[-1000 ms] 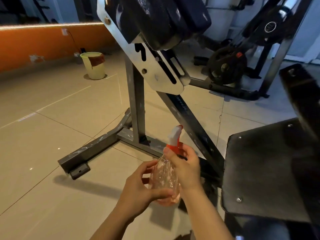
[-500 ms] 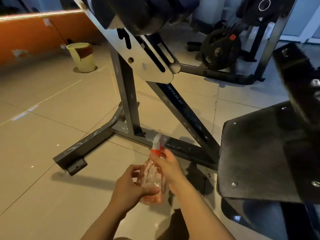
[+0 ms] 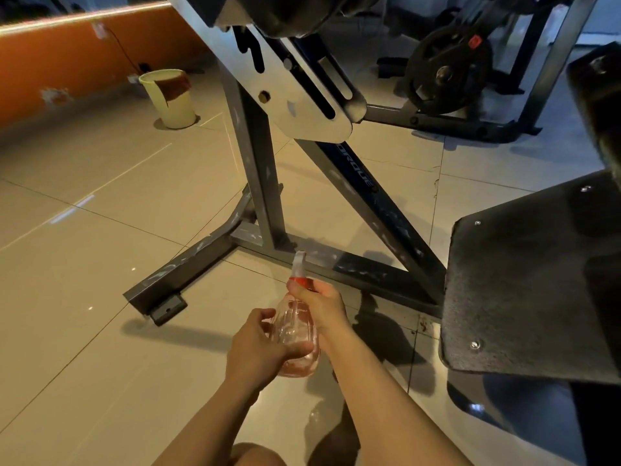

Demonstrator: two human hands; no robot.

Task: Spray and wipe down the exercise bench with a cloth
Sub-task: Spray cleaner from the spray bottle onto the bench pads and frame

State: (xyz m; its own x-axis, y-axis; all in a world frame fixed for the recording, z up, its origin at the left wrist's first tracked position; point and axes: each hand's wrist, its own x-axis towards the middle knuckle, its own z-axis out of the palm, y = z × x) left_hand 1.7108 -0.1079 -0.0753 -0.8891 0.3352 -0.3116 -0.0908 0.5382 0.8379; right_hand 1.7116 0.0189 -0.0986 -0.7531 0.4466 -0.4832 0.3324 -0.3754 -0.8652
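Note:
A clear pinkish spray bottle [image 3: 295, 334] with a white nozzle and red collar is held upright low in the middle, above the floor. My left hand [image 3: 258, 348] wraps around the bottle's lower body. My right hand [image 3: 319, 306] grips its neck just under the red collar. The exercise bench's black seat pad [image 3: 524, 287] lies to the right, its underside board with screws showing. The bench's grey steel frame [image 3: 265, 183] rises in front of the bottle, with a black pad [image 3: 289, 11] at the top edge. No cloth is in my hands.
A pale yellow bucket [image 3: 173, 99] with a reddish cloth draped on its rim stands at the back left by the orange wall [image 3: 67, 62]. A weight plate machine [image 3: 450, 72] stands at the back right. Tiled floor [image 3: 84, 247] stretches to the left.
Both hands and the bottle have sunk lower and nearer the frame's base bar. The view has tilted downward, and the bench frame now fills more of it.

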